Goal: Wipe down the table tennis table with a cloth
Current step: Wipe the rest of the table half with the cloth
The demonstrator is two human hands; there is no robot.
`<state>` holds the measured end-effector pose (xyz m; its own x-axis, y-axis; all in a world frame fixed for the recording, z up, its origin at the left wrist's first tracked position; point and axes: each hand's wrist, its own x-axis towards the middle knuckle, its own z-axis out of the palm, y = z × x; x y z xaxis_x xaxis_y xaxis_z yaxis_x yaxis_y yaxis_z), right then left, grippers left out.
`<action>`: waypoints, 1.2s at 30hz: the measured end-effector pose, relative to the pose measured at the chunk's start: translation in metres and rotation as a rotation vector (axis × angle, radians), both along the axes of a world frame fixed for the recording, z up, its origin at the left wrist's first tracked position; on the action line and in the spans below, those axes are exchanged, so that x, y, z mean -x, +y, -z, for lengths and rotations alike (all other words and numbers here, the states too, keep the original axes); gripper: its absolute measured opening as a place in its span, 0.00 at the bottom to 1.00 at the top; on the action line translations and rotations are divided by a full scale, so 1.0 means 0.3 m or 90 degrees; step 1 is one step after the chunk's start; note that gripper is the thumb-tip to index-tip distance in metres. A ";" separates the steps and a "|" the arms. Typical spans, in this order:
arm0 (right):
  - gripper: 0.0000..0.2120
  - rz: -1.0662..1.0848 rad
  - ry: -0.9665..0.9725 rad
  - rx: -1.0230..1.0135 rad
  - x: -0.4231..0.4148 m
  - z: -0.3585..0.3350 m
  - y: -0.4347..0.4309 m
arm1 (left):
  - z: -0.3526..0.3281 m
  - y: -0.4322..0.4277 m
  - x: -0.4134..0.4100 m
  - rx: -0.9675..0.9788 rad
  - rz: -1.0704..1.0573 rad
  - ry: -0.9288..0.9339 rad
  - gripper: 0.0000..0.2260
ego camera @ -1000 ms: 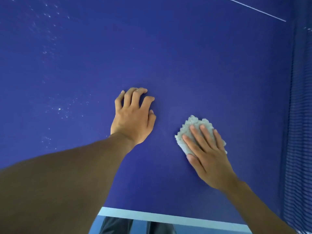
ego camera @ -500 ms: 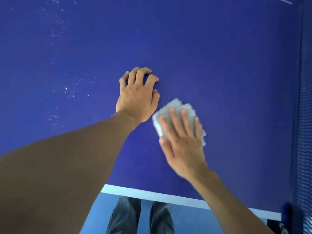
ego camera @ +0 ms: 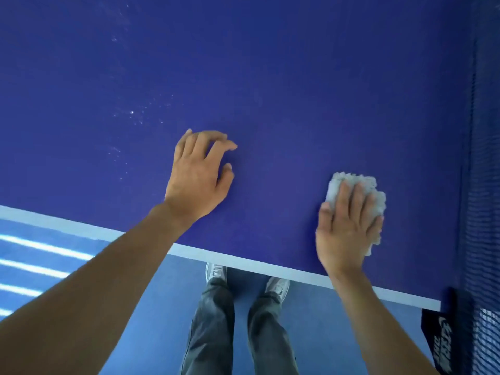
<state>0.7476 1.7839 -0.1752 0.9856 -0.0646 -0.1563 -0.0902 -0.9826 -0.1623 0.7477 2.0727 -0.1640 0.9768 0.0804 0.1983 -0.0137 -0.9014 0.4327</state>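
Observation:
The blue table tennis table (ego camera: 297,90) fills most of the view, its white edge line (ego camera: 270,269) running along the near side. My right hand (ego camera: 347,226) presses flat on a crumpled pale grey cloth (ego camera: 365,190) near the right end of the table, close to the edge. My left hand (ego camera: 198,180) rests on the bare table surface to the left of the cloth, fingers loosely bent and holding nothing. White specks of dust (ego camera: 135,115) dot the surface beyond and left of my left hand.
The net (ego camera: 484,158) stands along the right side, with its black clamp post (ego camera: 446,320) at the table corner. Below the edge I see the blue floor (ego camera: 81,253) with white stripes and my own legs and shoes (ego camera: 243,307).
My right hand slid the cloth from beside my left hand out to the right and nearer the table edge. The view tipped down, showing more floor and my legs.

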 end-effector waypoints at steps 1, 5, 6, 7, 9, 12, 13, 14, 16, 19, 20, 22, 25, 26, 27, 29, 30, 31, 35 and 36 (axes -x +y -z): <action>0.31 -0.072 -0.008 -0.002 0.042 -0.001 0.079 | 0.002 0.016 0.060 -0.008 -0.016 -0.001 0.14; 0.28 -0.415 -0.009 -0.038 0.222 0.023 0.284 | 0.015 0.093 0.260 -0.050 -0.077 -0.006 0.14; 0.27 -0.481 -0.013 -0.040 0.250 0.031 0.290 | 0.018 0.115 0.296 -0.059 -0.089 -0.010 0.14; 0.27 -0.523 -0.020 -0.039 0.265 0.039 0.276 | 0.021 0.138 0.326 -0.065 -0.102 -0.015 0.14; 0.26 -0.513 -0.030 -0.031 0.256 0.045 0.203 | 0.022 0.189 0.363 -0.073 -0.130 -0.020 0.14; 0.27 -0.325 -0.024 0.005 0.194 0.038 0.074 | 0.021 0.275 0.366 -0.086 -0.173 -0.020 0.15; 0.28 -0.249 -0.010 0.013 0.174 0.033 0.055 | 0.022 0.303 0.362 -0.092 -0.179 -0.022 0.15; 0.29 -0.184 -0.003 0.017 0.160 0.028 0.061 | 0.023 0.329 0.356 -0.099 -0.179 -0.025 0.15; 0.29 -0.094 -0.013 0.010 0.145 0.023 0.133 | 0.028 0.374 0.349 -0.114 -0.171 -0.026 0.15; 0.29 -0.140 -0.043 -0.011 0.163 0.021 0.301 | 0.033 0.433 0.358 -0.141 -0.190 -0.023 0.15; 0.28 -0.238 -0.042 -0.011 0.188 0.024 0.348 | 0.034 0.456 0.365 -0.148 -0.209 -0.023 0.16; 0.28 -0.461 -0.038 -0.008 0.245 0.034 0.402 | 0.037 0.512 0.371 -0.152 -0.244 -0.021 0.16; 0.27 -0.662 -0.025 -0.019 0.245 0.043 0.379 | 0.036 0.622 0.366 -0.155 -0.276 0.000 0.17; 0.27 -0.694 -0.017 -0.025 0.226 0.041 0.363 | 0.038 0.657 0.363 -0.153 -0.284 0.014 0.19; 0.27 -0.702 -0.007 -0.030 0.198 0.037 0.349 | 0.041 0.685 0.361 -0.148 -0.292 0.035 0.20; 0.26 -0.606 0.007 -0.041 0.110 0.028 0.354 | 0.054 0.717 0.360 -0.127 -0.310 0.088 0.22; 0.27 -0.508 0.009 -0.041 0.057 0.023 0.374 | 0.062 0.724 0.361 -0.115 -0.321 0.111 0.23; 0.28 -0.397 0.013 -0.029 0.000 0.017 0.408 | 0.069 0.729 0.359 -0.106 -0.331 0.127 0.24; 0.36 -0.035 0.006 -0.028 -0.165 -0.001 0.596 | 0.075 0.742 0.356 -0.094 -0.333 0.147 0.24; 0.37 0.005 0.005 -0.043 -0.173 -0.006 0.649 | 0.074 0.745 0.355 -0.090 -0.335 0.143 0.24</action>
<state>0.7994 1.9785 -0.1735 0.9838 -0.0607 -0.1687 -0.0987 -0.9689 -0.2269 0.6411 2.2963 -0.1863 0.8323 0.5532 0.0358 0.5289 -0.8116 0.2481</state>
